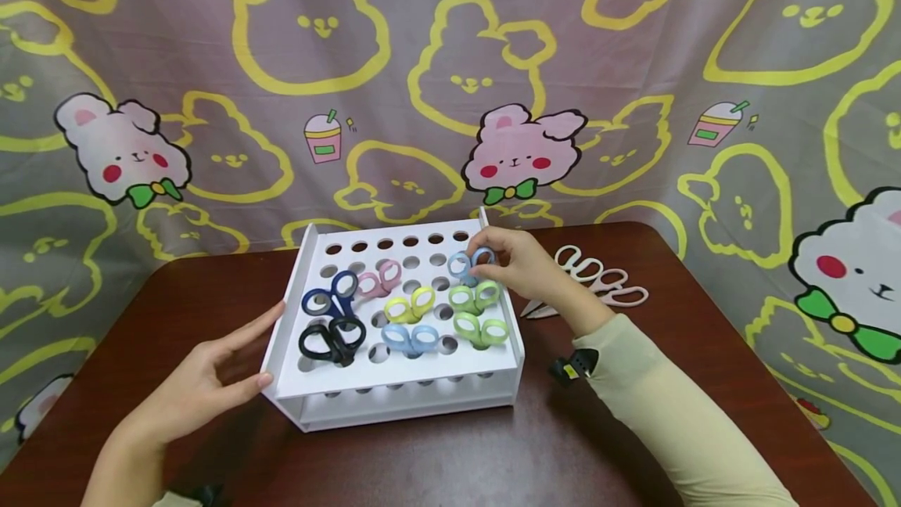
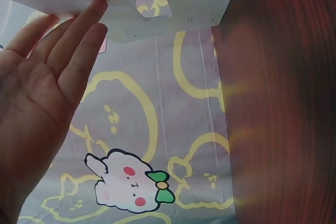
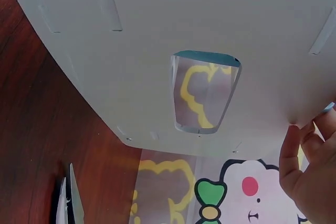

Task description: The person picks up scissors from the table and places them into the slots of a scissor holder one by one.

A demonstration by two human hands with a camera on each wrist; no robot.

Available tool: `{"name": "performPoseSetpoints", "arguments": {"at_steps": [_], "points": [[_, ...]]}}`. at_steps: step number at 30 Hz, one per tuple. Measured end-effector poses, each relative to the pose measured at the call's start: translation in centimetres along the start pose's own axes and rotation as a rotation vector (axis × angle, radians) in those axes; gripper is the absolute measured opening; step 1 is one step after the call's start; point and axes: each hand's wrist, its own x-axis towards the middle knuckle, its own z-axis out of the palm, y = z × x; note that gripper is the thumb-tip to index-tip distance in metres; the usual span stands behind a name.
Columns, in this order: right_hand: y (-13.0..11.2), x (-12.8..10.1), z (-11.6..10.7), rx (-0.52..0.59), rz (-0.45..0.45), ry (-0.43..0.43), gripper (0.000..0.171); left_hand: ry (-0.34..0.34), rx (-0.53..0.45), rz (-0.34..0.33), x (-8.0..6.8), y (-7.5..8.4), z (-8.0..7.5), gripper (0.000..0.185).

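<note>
The right hand [image 1: 524, 268] pinched the handles of the light blue scissors [image 1: 470, 263], which stood blades-down in a hole near the rack's [image 1: 394, 382] far right corner. The fingers were curled around the loops, thumb on the near side. The left hand [image 1: 211, 370] lay flat and relaxed against the rack's left wall, fingers straight, holding nothing; in the left wrist view the fingertips [image 2: 97, 6] touched the white panel.

Seven other pairs sat in the rack: dark blue [image 1: 331, 296], black [image 1: 332, 339], pink [image 1: 380, 278], yellow [image 1: 411, 305], a second light blue pair [image 1: 411, 337], and two green ones [image 1: 475, 296] [image 1: 481, 329]. More scissors, white [image 1: 579, 263] and pale pink [image 1: 619, 288], lay on the table [image 1: 633, 444] just right of the rack.

To do this step well, the scissors probably needed to travel straight along the hole's axis, kept upright, so that the blades did not scrape or jam on the edge. The grip looked best kept on both loops at once, so the blades stayed closed. The left hand's steady press on the wall seemed worth maintaining, since the light rack could slide or tip on the smooth table. The green pair just in front sat close to the knuckles, so the wrist would have to stay high to avoid knocking it.
</note>
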Motion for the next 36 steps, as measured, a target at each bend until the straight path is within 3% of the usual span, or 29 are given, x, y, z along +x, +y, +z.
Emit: {"name": "performPoseSetpoints", "arguments": {"at_steps": [21,36], "points": [[-0.20,0.08,-0.12,-0.102,0.049,-0.045,0.013,-0.001,0.010,-0.012,0.06,0.04,0.00,0.079],[-0.41,0.02,-0.20,-0.113,0.025,-0.053,0.013,0.002,0.008,-0.009,0.06,0.08,0.04,0.079]]}}
